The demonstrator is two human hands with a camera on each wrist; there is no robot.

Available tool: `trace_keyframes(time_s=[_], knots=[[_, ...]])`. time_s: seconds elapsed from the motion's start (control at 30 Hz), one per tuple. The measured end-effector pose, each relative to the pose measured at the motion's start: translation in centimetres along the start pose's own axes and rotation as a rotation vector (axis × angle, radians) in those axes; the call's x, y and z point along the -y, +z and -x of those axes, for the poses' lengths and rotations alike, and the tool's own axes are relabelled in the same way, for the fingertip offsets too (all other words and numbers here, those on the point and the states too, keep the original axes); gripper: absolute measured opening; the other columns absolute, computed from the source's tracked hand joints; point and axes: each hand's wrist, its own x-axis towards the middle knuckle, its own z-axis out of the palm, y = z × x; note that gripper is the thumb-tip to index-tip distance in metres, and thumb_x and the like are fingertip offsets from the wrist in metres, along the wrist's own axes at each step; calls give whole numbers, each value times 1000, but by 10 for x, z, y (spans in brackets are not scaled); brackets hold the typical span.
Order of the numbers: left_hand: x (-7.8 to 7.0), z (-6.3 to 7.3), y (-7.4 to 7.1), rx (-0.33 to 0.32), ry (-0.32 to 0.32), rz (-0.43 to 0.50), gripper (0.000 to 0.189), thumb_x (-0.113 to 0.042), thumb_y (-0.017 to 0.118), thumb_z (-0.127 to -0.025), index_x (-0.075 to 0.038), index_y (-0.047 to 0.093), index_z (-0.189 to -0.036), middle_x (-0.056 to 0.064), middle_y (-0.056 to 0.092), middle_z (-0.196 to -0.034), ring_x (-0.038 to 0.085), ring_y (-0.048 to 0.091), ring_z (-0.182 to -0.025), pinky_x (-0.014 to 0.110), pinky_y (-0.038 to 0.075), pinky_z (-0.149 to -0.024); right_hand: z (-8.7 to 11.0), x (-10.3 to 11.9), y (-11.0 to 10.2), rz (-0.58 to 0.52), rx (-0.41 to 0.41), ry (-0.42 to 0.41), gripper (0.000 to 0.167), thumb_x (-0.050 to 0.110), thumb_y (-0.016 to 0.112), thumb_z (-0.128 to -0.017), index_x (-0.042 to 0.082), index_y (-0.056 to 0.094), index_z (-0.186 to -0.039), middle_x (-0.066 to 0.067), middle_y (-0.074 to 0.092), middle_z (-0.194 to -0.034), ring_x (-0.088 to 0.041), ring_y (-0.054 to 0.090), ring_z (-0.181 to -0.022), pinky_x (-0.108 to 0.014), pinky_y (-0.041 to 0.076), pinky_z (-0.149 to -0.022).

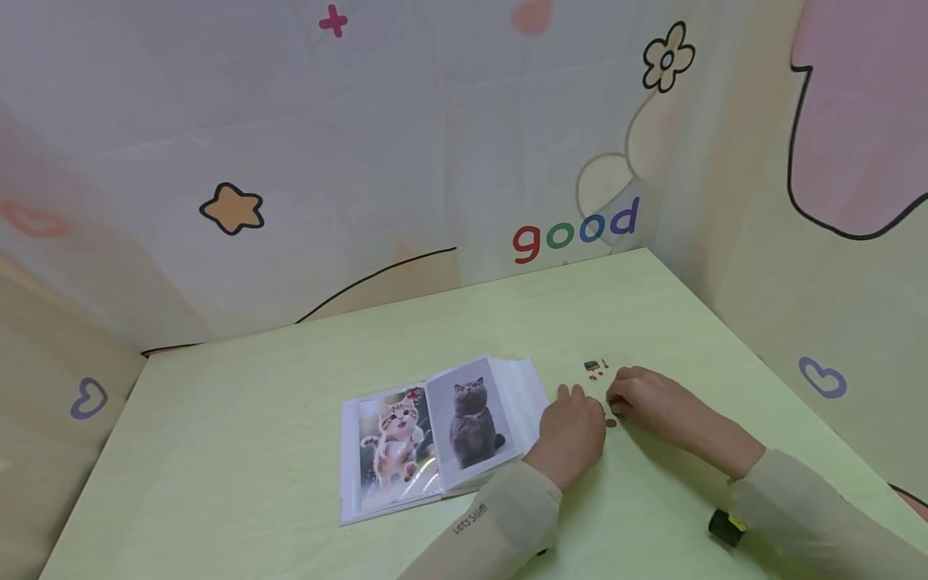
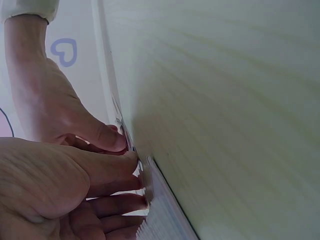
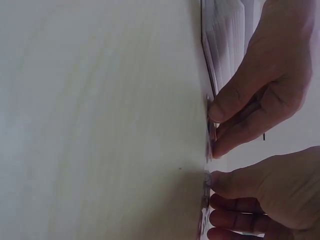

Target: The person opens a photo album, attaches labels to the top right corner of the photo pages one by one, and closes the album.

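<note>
Small printed stickers (image 1: 592,366), some red and some dark, lie on the table to the right of the photo album, seemingly on a clear sheet whose outline is hard to see. My left hand (image 1: 569,431) rests at the near left of them, its fingertips pressing down beside the album. My right hand (image 1: 656,403) has its fingers bent, and its thumb and forefinger pinch at a dark bit of the sticker sheet. The two hands are close together in the right wrist view, where the sheet shows edge-on as a thin shiny strip (image 3: 206,192).
The photo album (image 1: 350,459) lies open left of my left hand, showing a striped kitten and a grey cat. A small black object (image 1: 725,528) with a yellow-green patch shows beside the right sleeve. Printed cloth walls (image 1: 362,161) stand behind and beside the pale green table (image 1: 239,451).
</note>
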Motion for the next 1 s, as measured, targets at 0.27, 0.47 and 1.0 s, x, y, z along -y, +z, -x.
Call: trace_keyframes(time_s=[0.27, 0.47, 1.0], knots=[[-2, -1, 3, 18, -2, 2, 16, -25, 67, -100, -16, 73, -89, -2, 57, -89, 13, 49, -88, 22, 49, -58, -2, -4, 1, 1, 33, -20, 25, -14, 74, -80, 10, 70, -78, 7, 55, -75, -8, 49, -69, -27, 49, -62], [-1, -1, 5, 4, -7, -11, 19, -28, 65, -102, -16, 72, -89, -2, 57, -89, 13, 48, -86, 22, 48, -57, -1, -1, 4, 25, -1, -42, 26, -15, 74, -81, 10, 69, -76, 7, 55, -75, -9, 51, -70, -26, 49, -62], [-1, -2, 4, 14, -13, 8, 21, -30, 65, -102, -16, 73, -88, -2, 57, -89, 13, 48, -87, 22, 49, -58, 6, 6, 8, 42, -74, -22, 25, -14, 77, -81, 10, 71, -77, 3, 60, -80, -17, 59, -76, -32, 54, -66]])
